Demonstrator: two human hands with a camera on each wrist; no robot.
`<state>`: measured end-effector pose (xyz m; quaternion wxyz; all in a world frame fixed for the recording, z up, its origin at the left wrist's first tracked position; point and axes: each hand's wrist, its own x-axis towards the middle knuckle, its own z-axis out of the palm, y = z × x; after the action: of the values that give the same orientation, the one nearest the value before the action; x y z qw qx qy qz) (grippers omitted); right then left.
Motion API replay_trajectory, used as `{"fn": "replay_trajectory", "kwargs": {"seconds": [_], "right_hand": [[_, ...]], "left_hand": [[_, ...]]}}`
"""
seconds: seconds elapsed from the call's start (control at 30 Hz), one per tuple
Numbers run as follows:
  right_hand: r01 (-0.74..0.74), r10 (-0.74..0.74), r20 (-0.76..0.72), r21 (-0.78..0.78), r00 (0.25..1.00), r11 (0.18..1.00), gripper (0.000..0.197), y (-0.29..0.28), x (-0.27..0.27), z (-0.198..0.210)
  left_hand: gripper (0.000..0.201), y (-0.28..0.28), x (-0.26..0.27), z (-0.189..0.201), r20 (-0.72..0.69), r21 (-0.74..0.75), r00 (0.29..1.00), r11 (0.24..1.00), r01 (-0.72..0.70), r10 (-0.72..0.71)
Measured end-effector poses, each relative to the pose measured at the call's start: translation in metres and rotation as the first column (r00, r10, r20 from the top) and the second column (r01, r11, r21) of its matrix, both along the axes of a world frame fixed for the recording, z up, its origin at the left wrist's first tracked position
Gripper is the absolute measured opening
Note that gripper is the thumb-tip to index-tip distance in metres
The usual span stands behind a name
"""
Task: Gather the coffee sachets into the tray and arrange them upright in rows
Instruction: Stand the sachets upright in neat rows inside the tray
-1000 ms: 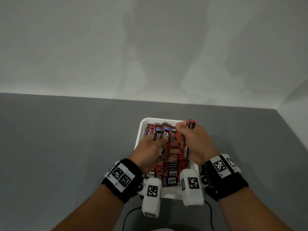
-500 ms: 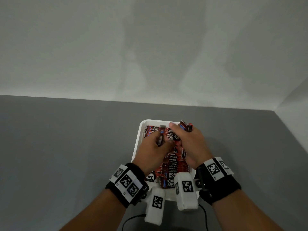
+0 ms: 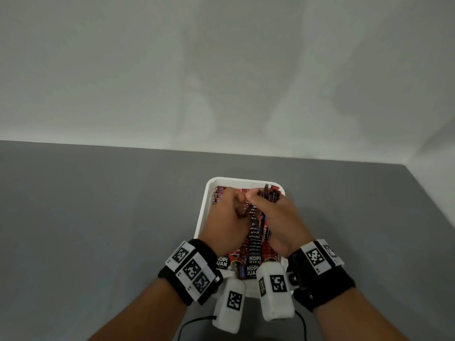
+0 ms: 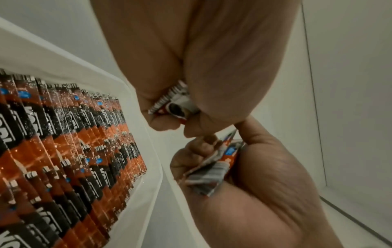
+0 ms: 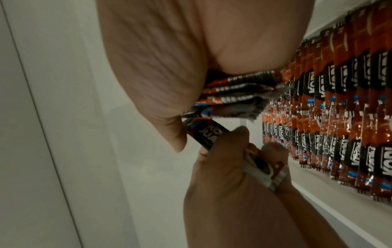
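Observation:
A white tray (image 3: 202, 217) holds rows of upright red-and-black coffee sachets (image 3: 254, 244). Over its far half my two hands meet. My right hand (image 3: 279, 217) grips a bundle of sachets (image 3: 270, 194) that sticks up past its fingers; the right wrist view shows this bundle (image 5: 233, 94) fanned under the palm. My left hand (image 3: 227, 212) pinches a single sachet (image 4: 174, 102) right beside the bundle, and the sachet's printed end (image 5: 265, 167) lies across that hand's fingers. The packed rows (image 4: 63, 151) stand against the tray wall (image 4: 148, 193).
The tray sits on a grey table (image 3: 98, 217) that meets a pale wall (image 3: 221, 70) behind. The table's right edge (image 3: 438, 212) runs close by. A black cable (image 3: 194, 321) trails near the front edge.
Both hands have drawn together over the tray's far half. My left hand, earlier resting on the rows, now pinches one sachet next to the right hand's bundle.

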<state>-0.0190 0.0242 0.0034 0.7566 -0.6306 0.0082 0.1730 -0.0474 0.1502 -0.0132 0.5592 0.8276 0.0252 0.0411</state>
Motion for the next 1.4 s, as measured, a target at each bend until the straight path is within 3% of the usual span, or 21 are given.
{"fn": "replay_trajectory", "kwargs": {"seconds": [0.1,0.23,0.37,0.43,0.5,0.6,0.73,0.87,0.93,1.0,1.07,1.1,1.17,1.2,1.27,1.3,1.4], "right_hand": [[0.040,-0.040,-0.022,-0.003,0.999,0.999,0.014,0.004,0.001,-0.003],[0.117,-0.115,-0.078,0.021,0.990,0.993,0.033,0.001,0.005,-0.002],[0.155,-0.145,-0.117,0.074,0.982,0.985,0.023,0.003,0.010,-0.004],[0.127,-0.116,-0.135,0.072,0.984,0.989,0.031,0.004,0.010,-0.006],[0.101,-0.085,-0.183,0.082,0.979,0.991,0.034,0.005,0.007,-0.007],[0.044,-0.013,-0.239,0.124,0.971,0.991,0.019,0.005,0.003,-0.008],[0.013,0.046,-0.298,0.192,0.954,0.981,0.030,0.003,0.001,-0.002],[0.007,0.063,-0.326,0.208,0.943,0.978,0.054,0.003,0.003,0.002],[-0.033,0.097,-0.312,0.205,0.945,0.978,0.063,0.005,0.002,0.003],[-0.063,0.118,-0.317,0.178,0.941,0.982,0.059,0.008,0.002,0.005],[-0.088,0.116,-0.252,0.121,0.961,0.989,0.052,0.008,0.002,0.001],[-0.097,0.110,-0.186,0.078,0.976,0.992,0.061,0.005,0.003,-0.002],[-0.157,0.161,0.020,-0.146,0.987,0.977,0.107,-0.007,0.005,-0.007],[-0.223,0.271,0.133,-0.296,0.953,0.929,0.122,-0.012,0.005,-0.006],[-0.301,0.500,0.262,-0.546,0.825,0.782,0.141,-0.016,0.005,-0.004],[-0.283,0.540,0.283,-0.614,0.792,0.737,0.144,-0.017,0.005,-0.003],[-0.207,0.525,0.345,-0.648,0.778,0.733,0.136,-0.013,0.007,0.001]], "left_hand": [[0.035,-0.001,-0.002,-0.007,0.046,0.081,0.999,0.996,-0.027,0.024],[0.025,0.004,-0.010,-0.010,0.094,0.039,0.996,0.999,-0.013,0.009],[0.016,0.005,-0.016,-0.009,0.072,-0.081,0.993,0.992,0.095,-0.089],[0.010,0.004,-0.016,-0.003,0.019,-0.234,0.992,0.964,0.128,-0.127],[0.019,0.003,-0.014,0.000,-0.031,-0.315,0.991,0.943,0.112,-0.128],[0.033,0.000,-0.007,0.003,-0.042,-0.251,0.986,0.956,0.149,-0.164],[0.029,-0.001,0.002,0.012,-0.051,-0.175,0.976,0.964,0.198,-0.210],[0.024,-0.005,0.005,0.011,-0.050,-0.047,0.973,0.973,0.225,-0.227],[0.022,-0.008,0.004,0.008,-0.057,-0.053,0.975,0.976,0.212,-0.215],[0.020,-0.012,0.004,0.005,-0.089,-0.088,0.978,0.980,0.178,-0.186],[0.020,-0.013,0.007,0.003,-0.146,-0.252,0.981,0.964,0.085,-0.125],[0.018,-0.010,0.009,0.003,-0.193,-0.388,0.977,0.922,0.012,-0.094],[0.014,-0.002,0.013,0.007,-0.271,-0.633,0.958,0.767,-0.102,-0.097],[0.013,0.002,0.013,0.011,-0.300,-0.700,0.946,0.702,-0.131,-0.122],[0.008,0.006,0.012,0.016,-0.328,-0.752,0.928,0.643,-0.145,-0.175],[0.006,0.006,0.010,0.019,-0.326,-0.762,0.925,0.633,-0.134,-0.197],[0.013,0.004,0.006,0.017,-0.313,-0.797,0.918,0.594,-0.115,-0.243]]}}
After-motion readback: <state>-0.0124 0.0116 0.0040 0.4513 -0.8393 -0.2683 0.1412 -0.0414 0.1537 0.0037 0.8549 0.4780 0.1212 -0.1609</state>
